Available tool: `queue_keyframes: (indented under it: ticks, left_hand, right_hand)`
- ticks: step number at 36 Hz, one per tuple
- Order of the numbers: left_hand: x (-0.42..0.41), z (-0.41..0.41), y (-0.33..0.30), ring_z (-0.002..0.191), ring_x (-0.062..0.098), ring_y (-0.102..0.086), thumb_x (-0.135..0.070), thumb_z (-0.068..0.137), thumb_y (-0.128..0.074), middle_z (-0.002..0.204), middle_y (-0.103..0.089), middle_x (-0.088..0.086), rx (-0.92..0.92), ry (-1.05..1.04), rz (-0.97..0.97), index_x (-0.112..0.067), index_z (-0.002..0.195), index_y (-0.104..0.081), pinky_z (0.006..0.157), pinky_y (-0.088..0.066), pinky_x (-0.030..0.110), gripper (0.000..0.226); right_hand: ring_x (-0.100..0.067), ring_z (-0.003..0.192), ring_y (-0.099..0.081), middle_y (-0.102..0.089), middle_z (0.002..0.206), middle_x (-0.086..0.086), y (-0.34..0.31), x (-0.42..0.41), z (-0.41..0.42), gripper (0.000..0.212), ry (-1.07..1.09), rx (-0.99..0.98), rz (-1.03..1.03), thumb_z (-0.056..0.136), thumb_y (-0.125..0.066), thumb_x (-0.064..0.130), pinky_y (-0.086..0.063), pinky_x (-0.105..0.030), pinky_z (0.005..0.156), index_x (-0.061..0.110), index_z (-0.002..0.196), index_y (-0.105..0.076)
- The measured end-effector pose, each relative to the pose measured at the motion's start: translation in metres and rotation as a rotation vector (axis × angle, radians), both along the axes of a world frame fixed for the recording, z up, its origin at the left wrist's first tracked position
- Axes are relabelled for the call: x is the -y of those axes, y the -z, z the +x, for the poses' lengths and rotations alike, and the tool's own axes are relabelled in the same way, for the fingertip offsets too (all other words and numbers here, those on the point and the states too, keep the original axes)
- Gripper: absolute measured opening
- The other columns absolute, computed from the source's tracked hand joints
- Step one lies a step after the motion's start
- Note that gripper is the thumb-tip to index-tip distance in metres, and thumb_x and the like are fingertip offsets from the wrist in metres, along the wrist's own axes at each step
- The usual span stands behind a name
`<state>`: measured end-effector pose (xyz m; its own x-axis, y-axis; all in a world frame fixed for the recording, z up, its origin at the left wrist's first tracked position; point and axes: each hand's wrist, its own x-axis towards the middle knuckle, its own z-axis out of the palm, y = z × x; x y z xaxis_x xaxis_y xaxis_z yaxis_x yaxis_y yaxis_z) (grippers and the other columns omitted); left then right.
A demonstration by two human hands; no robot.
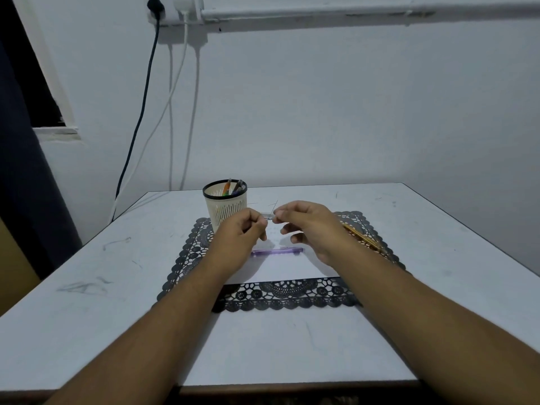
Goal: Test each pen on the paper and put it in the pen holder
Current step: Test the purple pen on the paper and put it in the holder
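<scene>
Head view: left hand and right hand each pinch one end of a slim clear plastic pen, held level above the white paper sheet, just right of the cream slotted pen holder; judged light, rigid, smooth, liable to slip; grip mid-barrel; a purple translucent pen lies on the paper nearer.

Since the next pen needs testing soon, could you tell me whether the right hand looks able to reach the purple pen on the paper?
Probably yes. The purple pen lies uncovered on the paper just below the right hand, but that hand and the left hand both pinch a clear pen, so it must let go first.
</scene>
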<state>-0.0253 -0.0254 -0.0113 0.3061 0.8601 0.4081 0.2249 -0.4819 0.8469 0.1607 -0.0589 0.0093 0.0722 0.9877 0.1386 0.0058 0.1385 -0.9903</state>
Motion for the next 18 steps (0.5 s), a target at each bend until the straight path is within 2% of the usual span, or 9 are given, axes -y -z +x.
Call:
queue_keyframes:
  ticks: [3,9,18]
  left_hand:
    - [0.000,0.000,0.000,0.060,0.005,-0.053,-0.024,0.103,-0.060,0.075,-0.070,-0.001,-0.031,0.002,0.012,-0.015,0.089,-0.065,0.053,-0.043,0.019,0.018]
    - [0.000,-0.001,0.004,0.061,0.009,-0.053,-0.024,0.102,-0.061,0.076,-0.071,0.000,-0.057,0.007,0.021,-0.015,0.087,-0.064,0.055,-0.041,0.019,0.018]
    - [-0.005,-0.001,0.005,0.063,0.007,-0.055,-0.022,0.102,-0.061,0.073,-0.067,-0.003,-0.056,0.059,0.047,-0.016,0.087,-0.064,0.057,-0.042,0.017,0.016]
  right_hand:
    - [-0.014,0.076,-0.066,-0.078,0.093,-0.004,0.002,0.002,0.000,0.007,-0.012,0.012,0.009,0.094,-0.074,0.017,-0.049,-0.027,0.062,0.014,0.098,-0.077]
    - [-0.018,0.074,-0.065,-0.078,0.093,-0.008,0.004,0.001,-0.009,0.012,0.016,-0.103,0.033,0.093,-0.072,0.010,-0.049,-0.029,0.059,0.011,0.106,-0.075]
    - [-0.016,0.073,-0.064,-0.077,0.090,-0.004,0.006,0.000,-0.011,0.010,0.095,-0.078,0.030,0.093,-0.073,0.011,-0.050,-0.029,0.060,0.012,0.103,-0.075]
